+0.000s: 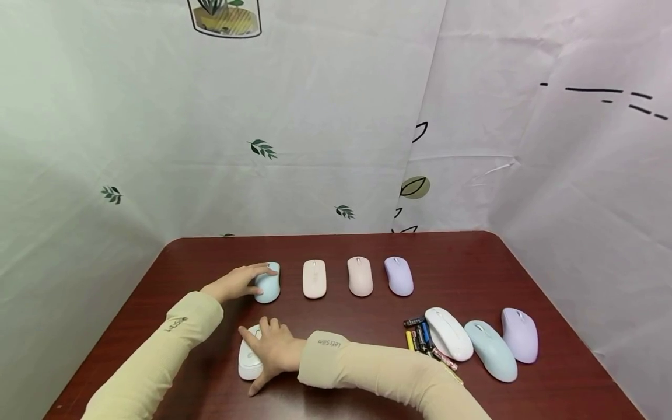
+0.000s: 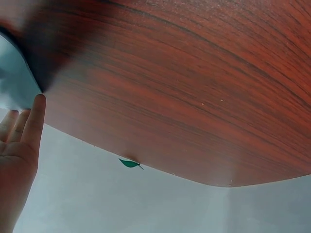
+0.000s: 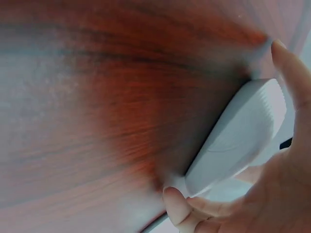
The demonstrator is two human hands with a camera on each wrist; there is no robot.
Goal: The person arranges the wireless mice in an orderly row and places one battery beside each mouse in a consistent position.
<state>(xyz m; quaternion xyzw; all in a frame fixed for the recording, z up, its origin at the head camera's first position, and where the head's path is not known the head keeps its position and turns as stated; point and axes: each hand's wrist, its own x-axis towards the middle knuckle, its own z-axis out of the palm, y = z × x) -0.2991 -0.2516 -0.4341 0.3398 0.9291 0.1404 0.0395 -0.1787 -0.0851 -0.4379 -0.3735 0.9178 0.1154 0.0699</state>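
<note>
My left hand (image 1: 238,283) holds a light blue computer mouse (image 1: 269,290) at the left end of the back row. Its thumb and a finger lie on the mouse in the head view. In the left wrist view, nearly straight fingers (image 2: 34,119) meet the edge of that mouse (image 2: 14,73). Nearer the front, my right hand (image 1: 275,348) spreads over a white mouse (image 1: 249,357), covering its right part. From the right wrist, the white mouse (image 3: 238,133) lies between the spread thumb and the fingers, with a gap beside one digit's tip (image 3: 282,56).
Along the back row stand a cream-pink mouse (image 1: 314,280), a pink mouse (image 1: 360,277) and a lilac mouse (image 1: 399,276). At right lie several batteries (image 1: 420,337), a white mouse (image 1: 448,333), a light blue mouse (image 1: 492,350) and a lilac mouse (image 1: 520,335) on the dark red table (image 1: 378,318).
</note>
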